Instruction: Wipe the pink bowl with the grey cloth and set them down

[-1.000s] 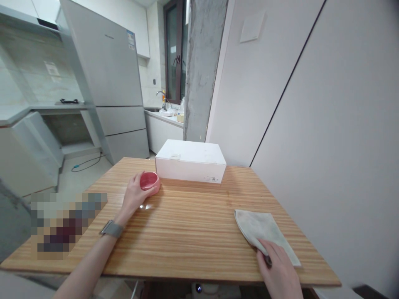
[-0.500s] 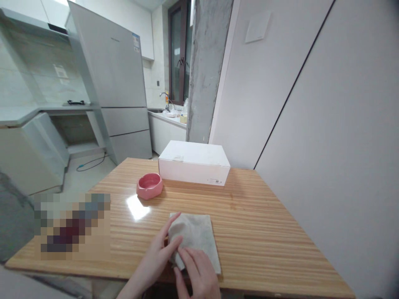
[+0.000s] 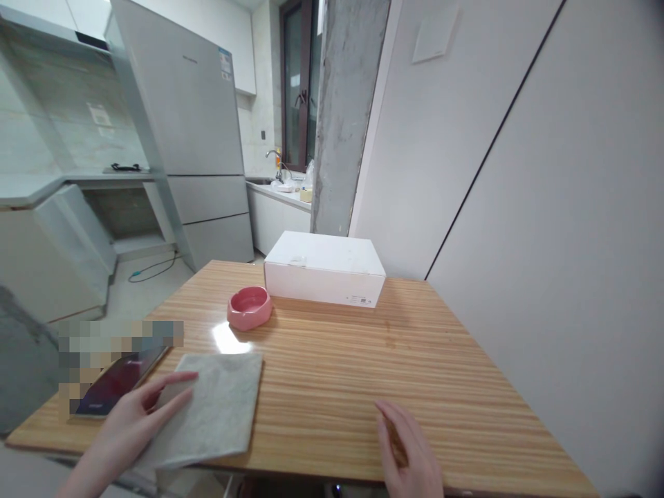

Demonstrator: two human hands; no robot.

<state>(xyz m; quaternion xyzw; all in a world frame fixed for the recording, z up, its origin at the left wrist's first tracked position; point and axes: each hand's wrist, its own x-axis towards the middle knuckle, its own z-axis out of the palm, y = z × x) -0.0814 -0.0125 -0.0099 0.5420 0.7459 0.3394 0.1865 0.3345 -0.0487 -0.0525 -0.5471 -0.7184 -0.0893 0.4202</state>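
Observation:
A folded light-grey cloth (image 3: 223, 408) lies at the left front of the wooden table, its lower edge reaching the table's front edge. My left hand (image 3: 142, 411) grips its left side; thumb and forefinger show on top, while the other fingers are hidden. Farther right, my right hand (image 3: 409, 449) is near the table's front edge, away from the cloth. Its fingers are bent with a gap to the thumb, and I see nothing held there. Beside my left hand lies a dark, flat object (image 3: 117, 384), partly pixelated, so its kind is unclear.
A pink octagonal bowl (image 3: 250, 308) stands beyond the cloth. Behind it, a long white box (image 3: 321, 277) sits at the back of the wooden table (image 3: 321, 366). A white wall (image 3: 544, 207) borders the right side; a fridge (image 3: 181, 124) stands beyond.
The cloth has moved left with my left hand and now shows a larger flat area. My right hand has let go of it and moved right, opening a wide space between my hands.

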